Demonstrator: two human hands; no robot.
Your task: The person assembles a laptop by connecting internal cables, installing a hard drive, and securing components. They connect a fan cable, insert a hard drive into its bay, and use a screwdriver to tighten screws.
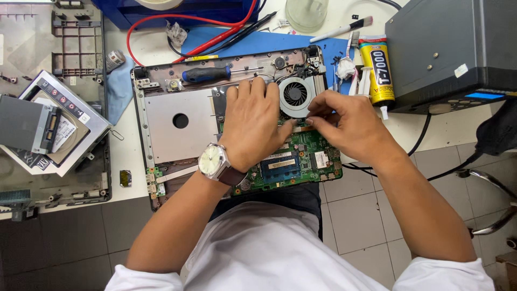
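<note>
We find the bare grey panel (pixel 172 126) at the left of the open laptop base (pixel 141 124) free for a hand to pass. Along the far edge a screwdriver (pixel 207 74) lies in the way, with red and black cables (pixel 215 35) just behind. To the right, the glue tube (pixel 377 67) and the dark box (pixel 447 48) close off the space beside the fan (pixel 295 95).

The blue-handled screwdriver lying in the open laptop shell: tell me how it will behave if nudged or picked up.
The screwdriver has a round-looking handle and lies flat in the laptop shell, so a nudge would probably roll it. Its ribbed black grip probably resists slipping. The thin metal shaft looks stiff, and the thick handle probably carries most of the weight.
</note>
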